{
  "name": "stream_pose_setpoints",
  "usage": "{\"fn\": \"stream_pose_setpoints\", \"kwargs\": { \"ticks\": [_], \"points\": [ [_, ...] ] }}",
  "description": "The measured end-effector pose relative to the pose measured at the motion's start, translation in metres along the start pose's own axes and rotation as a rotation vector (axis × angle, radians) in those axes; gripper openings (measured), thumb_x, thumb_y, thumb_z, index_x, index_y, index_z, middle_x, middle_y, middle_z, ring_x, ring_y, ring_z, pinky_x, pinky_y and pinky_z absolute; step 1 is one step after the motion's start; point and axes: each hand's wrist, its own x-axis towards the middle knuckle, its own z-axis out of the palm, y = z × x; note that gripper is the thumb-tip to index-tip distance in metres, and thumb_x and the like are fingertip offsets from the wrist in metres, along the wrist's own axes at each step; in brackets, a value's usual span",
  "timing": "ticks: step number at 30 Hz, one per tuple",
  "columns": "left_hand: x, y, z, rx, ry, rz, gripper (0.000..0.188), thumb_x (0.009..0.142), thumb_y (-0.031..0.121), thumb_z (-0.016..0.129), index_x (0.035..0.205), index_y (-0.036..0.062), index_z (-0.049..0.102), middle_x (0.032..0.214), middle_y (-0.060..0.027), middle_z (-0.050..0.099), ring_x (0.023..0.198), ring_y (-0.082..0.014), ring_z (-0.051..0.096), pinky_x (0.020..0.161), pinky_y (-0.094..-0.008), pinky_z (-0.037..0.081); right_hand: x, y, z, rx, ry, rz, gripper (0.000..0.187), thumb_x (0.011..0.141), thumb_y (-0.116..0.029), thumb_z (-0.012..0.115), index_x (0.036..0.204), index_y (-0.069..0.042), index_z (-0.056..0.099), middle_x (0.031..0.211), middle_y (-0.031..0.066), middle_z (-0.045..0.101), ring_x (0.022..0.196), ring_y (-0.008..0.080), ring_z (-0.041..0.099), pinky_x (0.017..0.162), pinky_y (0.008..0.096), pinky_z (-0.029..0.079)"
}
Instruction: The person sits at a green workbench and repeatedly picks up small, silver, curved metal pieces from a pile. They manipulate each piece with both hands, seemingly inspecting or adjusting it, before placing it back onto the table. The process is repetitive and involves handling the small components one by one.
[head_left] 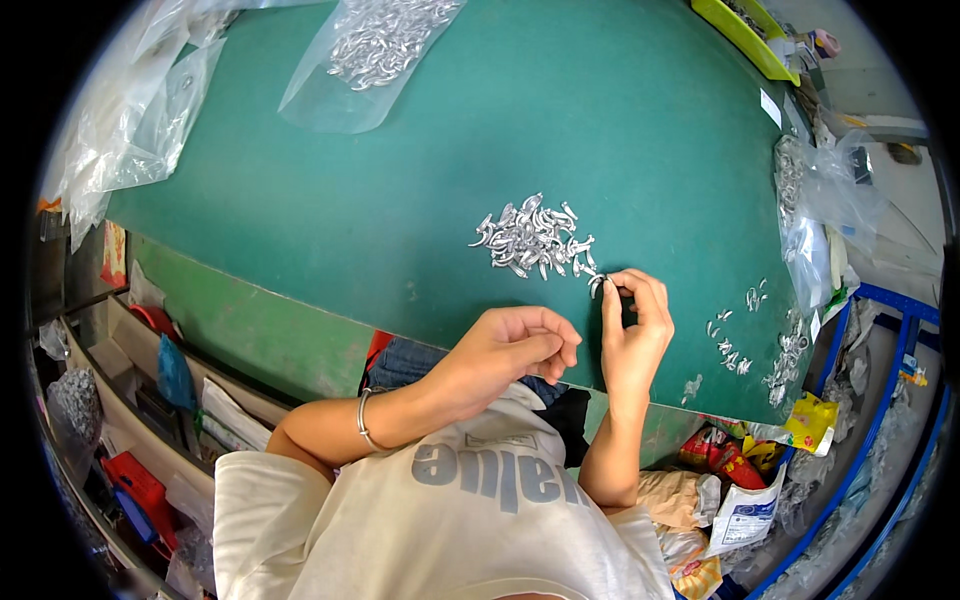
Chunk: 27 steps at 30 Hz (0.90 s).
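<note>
A small pile of curved, silver metal pieces lies on the green tabletop. At the pile's near right edge, my right hand pinches one small curved metal piece between thumb and forefinger. My left hand is held over the table's near edge, to the left of the right one, with its fingers curled in and the thumb against them. Whatever those curled fingers hold, if anything, is hidden. A metal bangle circles my left wrist.
At the far side lies a clear plastic bag with many similar pieces. Small loose groups of pieces are scattered at the right. Plastic bags line the right edge; a yellow-green bin stands far right. Blue rack rails rise beyond.
</note>
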Motion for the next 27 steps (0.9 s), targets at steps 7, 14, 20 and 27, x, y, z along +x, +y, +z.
{"fn": "stream_pose_setpoints", "kwargs": {
  "ticks": [7, 14, 20, 27],
  "points": [
    [0.003, 0.004, 0.013, 0.248, 0.149, 0.168, 0.018, 0.082, 0.0, 0.061, 0.1, -0.0014, 0.058, 0.086, -0.003, 0.057, 0.076, -0.0068, 0.052, 0.065, -0.0206, 0.044, -0.02, -0.012, -0.015, 0.89, -0.094, 0.445, 0.008, 0.082, 0.004, 0.059, 0.09, 0.003, 0.062, 0.08, 0.004, 0.061, 0.072, 0.0077, 0.054, 0.066, 0.0197, 0.042],
    [0.002, -0.002, 0.016, 0.399, 0.103, 0.425, 0.017, 0.079, -0.006, 0.062, 0.095, -0.0012, 0.061, 0.088, -0.0032, 0.056, 0.075, -0.0063, 0.049, 0.063, -0.0215, 0.041, -0.029, -0.024, -0.019, 1.166, -0.189, 0.424, 0.006, 0.081, 0.008, 0.059, 0.086, 0.005, 0.059, 0.082, 0.0104, 0.062, 0.075, 0.0122, 0.056, 0.069, 0.0232, 0.044],
    [-0.001, 0.001, 0.017, 0.393, 0.095, 0.393, 0.014, 0.08, -0.006, 0.061, 0.093, -0.0016, 0.062, 0.086, -0.004, 0.056, 0.074, -0.0065, 0.047, 0.062, -0.0219, 0.04, -0.032, -0.026, -0.021, 1.119, -0.184, 0.334, 0.005, 0.081, 0.007, 0.06, 0.084, 0.004, 0.058, 0.081, 0.0097, 0.06, 0.073, 0.0117, 0.053, 0.068, 0.0232, 0.043],
    [0.0, 0.005, 0.006, -0.14, -0.04, -0.01, 0.008, 0.084, 0.005, 0.056, 0.089, -0.0011, 0.055, 0.081, -0.0063, 0.052, 0.066, -0.0088, 0.043, 0.057, -0.0228, 0.037, -0.028, -0.021, -0.019, 0.793, -0.075, 0.341, 0.004, 0.082, 0.001, 0.061, 0.083, 0.003, 0.059, 0.08, 0.0056, 0.059, 0.071, 0.01, 0.051, 0.064, 0.0214, 0.04]
  ]
}}
